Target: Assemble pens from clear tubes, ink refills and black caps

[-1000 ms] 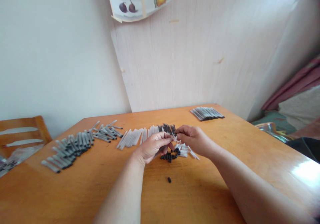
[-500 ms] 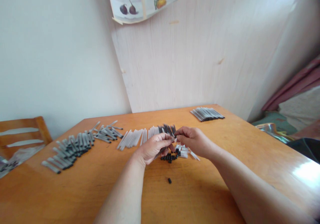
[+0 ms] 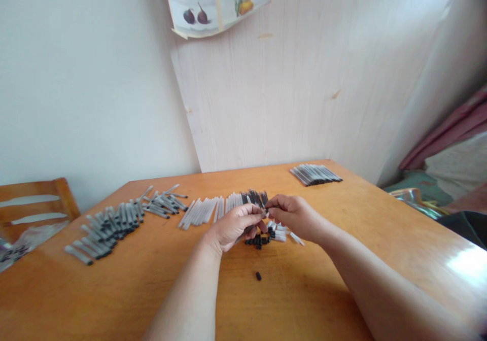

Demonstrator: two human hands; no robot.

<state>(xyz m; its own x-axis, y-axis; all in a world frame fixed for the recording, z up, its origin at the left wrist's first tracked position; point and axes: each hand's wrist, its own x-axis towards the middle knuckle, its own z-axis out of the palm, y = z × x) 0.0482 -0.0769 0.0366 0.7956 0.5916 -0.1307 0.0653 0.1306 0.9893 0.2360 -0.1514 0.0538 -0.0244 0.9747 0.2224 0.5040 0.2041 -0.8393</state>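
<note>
Fingers curled, my left hand (image 3: 236,224) grips a pen, mostly hidden by the hand; a slim greyish length shows below the fingers. My right hand (image 3: 294,215) meets it fingertip to fingertip, pinching at the pen's end; the small piece there is too hidden to make out. Just beneath the hands lie a heap of short black plugs (image 3: 258,240) and some clear white caps (image 3: 280,235). Behind my left hand run a row of white pen barrels (image 3: 201,211) and a bunch of dark refills (image 3: 255,197). One loose black plug (image 3: 258,276) lies nearer to me.
Many capped grey pens (image 3: 110,227) spread over the left of the wooden table (image 3: 304,290). A neat row of pens (image 3: 315,174) lies at the back right. A chair (image 3: 34,204) stands at the left, and a wall (image 3: 266,102) rises behind the table.
Both hands keep almost the same place and grip. The right hand's fingers have shifted very slightly at the pen's end; the view has moved a touch.
</note>
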